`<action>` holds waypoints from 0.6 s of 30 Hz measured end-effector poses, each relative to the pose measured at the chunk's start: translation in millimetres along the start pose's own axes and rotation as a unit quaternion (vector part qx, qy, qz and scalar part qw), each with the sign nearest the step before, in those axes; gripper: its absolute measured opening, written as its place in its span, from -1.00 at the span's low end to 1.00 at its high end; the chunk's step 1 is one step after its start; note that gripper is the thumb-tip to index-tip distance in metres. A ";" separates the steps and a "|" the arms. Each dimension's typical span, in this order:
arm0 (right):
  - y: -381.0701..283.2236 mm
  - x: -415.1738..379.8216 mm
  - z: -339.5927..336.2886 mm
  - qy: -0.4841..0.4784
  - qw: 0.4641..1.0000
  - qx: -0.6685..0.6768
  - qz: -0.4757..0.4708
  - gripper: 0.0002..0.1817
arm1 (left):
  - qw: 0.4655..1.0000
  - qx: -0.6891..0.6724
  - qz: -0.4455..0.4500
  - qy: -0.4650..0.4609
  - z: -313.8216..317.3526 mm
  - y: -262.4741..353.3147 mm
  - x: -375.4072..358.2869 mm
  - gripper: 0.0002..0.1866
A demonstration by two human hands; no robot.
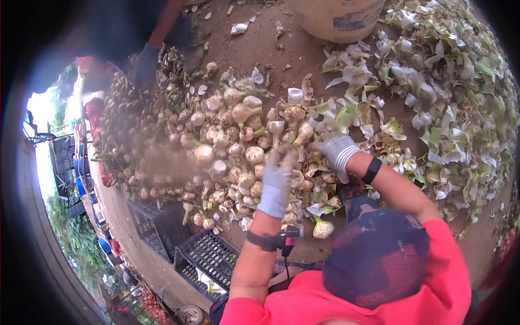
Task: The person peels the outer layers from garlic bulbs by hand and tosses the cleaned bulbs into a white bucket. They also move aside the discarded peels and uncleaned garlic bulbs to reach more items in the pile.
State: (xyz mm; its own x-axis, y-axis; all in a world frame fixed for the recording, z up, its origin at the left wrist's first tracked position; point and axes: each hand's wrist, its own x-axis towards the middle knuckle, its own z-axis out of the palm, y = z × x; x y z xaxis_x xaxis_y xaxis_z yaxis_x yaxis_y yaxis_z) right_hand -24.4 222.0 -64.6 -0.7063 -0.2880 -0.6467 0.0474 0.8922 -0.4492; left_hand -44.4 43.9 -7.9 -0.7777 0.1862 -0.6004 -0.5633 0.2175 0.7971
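Note:
My left hand (277, 181), in a pale grey glove, reaches into the heap of garlic bulbs (254, 155). Its fingers are closed around the stem end of a garlic bulb (304, 131) whose head points away from me. Close by on the right is my right hand (337, 153), also gloved, its fingers curled in beside that bulb. Whatever it grips is hidden. Loose leafy skins (346, 116) lie just beyond the right hand. A single garlic bulb with a green stem (323, 228) rests on the ground nearer my body.
Black plastic crates (203, 257) stand at the lower left of the heap. A large pale bucket (338, 21) is at the top. Peeled skins (460, 97) cover the right side. Another person's gloved hand (147, 65) is at the heap's far left. A dark cap (376, 257) fills the lower middle.

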 end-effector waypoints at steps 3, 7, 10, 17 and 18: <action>17.2 -17.2 16.3 0.162 0.975 0.127 -0.080 -0.48 | 0.979 -0.140 -0.076 -0.129 14.3 -40.8 -15.6 -0.29; -8.3 -51.2 13.0 0.261 0.896 0.324 -0.154 -0.37 | 0.962 -0.249 -0.034 -0.105 35.7 -47.8 -24.9 -0.30; -8.3 -50.9 -9.4 0.184 0.768 0.603 -0.111 -0.25 | 0.956 -0.291 -0.010 -0.040 28.9 -34.8 -17.8 -0.32; -23.0 -45.5 -9.4 0.149 0.833 0.528 -0.075 -0.70 | 0.880 0.323 0.347 -0.017 1.4 -2.1 -21.7 -0.20; -22.8 -44.3 -7.1 0.162 0.842 0.509 -0.077 -0.72 | 0.881 0.324 0.345 -0.016 -1.2 0.7 -21.5 -0.20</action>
State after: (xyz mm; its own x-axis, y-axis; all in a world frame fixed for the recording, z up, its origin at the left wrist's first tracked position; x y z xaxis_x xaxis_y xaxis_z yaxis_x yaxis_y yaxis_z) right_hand 0.8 216.9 -21.3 -0.9074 -0.1157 -0.4041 0.4016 0.0448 -0.9147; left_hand -28.4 38.9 5.6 -0.8578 0.5140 0.0034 0.3270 0.5407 0.7751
